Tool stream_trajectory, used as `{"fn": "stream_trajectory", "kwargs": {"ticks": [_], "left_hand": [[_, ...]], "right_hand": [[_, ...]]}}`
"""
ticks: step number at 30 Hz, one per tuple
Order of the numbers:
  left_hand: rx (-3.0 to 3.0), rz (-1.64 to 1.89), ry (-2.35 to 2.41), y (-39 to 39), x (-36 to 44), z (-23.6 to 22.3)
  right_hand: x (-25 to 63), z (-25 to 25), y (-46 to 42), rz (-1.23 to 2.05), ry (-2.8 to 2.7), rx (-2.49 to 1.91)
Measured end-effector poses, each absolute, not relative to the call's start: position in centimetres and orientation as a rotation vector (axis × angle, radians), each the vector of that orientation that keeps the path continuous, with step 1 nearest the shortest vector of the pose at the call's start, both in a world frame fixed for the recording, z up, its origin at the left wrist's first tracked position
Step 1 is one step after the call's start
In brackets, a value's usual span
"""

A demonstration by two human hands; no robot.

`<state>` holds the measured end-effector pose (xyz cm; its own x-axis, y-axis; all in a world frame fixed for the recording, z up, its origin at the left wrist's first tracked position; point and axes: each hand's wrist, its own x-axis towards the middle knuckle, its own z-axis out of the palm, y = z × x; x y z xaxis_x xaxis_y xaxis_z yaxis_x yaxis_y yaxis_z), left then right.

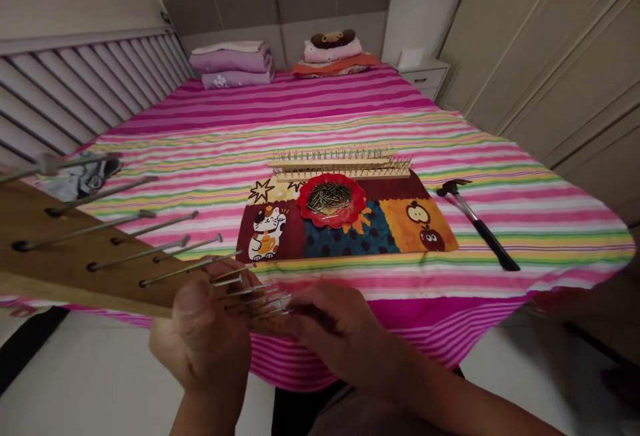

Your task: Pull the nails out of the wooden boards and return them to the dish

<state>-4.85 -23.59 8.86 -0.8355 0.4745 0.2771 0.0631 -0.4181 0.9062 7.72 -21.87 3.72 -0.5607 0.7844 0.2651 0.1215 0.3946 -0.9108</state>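
My left hand grips a long wooden board from below, with the thumb over its near edge. Rows of nails stick up from the board, large and close at the left, running away to the right end. At that right end my right hand has its thumb and forefinger closed around a nail among the others; the fingertips are partly hidden. Beyond the hands, a red scalloped bowl holds a heap of loose nails. It sits on a patchwork mat with a cat and apple pattern.
Two nail-studded boards lie behind the bowl. A claw hammer with a black handle rests to the right on the striped bedspread. Folded bedding is stacked by the headboard. A slatted rail stands left, wardrobe doors right.
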Motion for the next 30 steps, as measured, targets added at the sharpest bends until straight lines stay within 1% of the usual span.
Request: {"fn": "stream_trajectory", "kwargs": {"ticks": [3,7,13,16,22,26,30], "left_hand": [[0.772,2.262,1.541,-23.8,-5.4,8.4],[0.682,2.236,1.481,-24.2,-6.5,7.7],[0.668,2.264,1.530,-24.7,-5.8,7.7],[0.684,2.280,1.522,-24.5,-5.2,8.1],[0.572,2.324,1.570,-23.9,-4.9,9.1],[0.590,2.281,1.633,-23.8,-4.3,9.2],[0.503,2.298,1.597,-23.5,-3.9,9.4]], "right_hand": [[7.2,3.7,-22.3,1.103,-1.901,-0.777],[6.8,2.7,-22.3,0.961,-1.934,-0.649],[7.1,2.1,-22.6,1.074,-1.866,-0.687],[7.8,2.5,-22.6,1.093,-1.811,-0.650],[8.8,3.9,-21.5,1.205,-1.627,-0.758],[7.8,3.5,-21.2,1.274,-1.574,-0.792],[7.0,2.7,-21.3,1.152,-1.699,-0.729]]}}
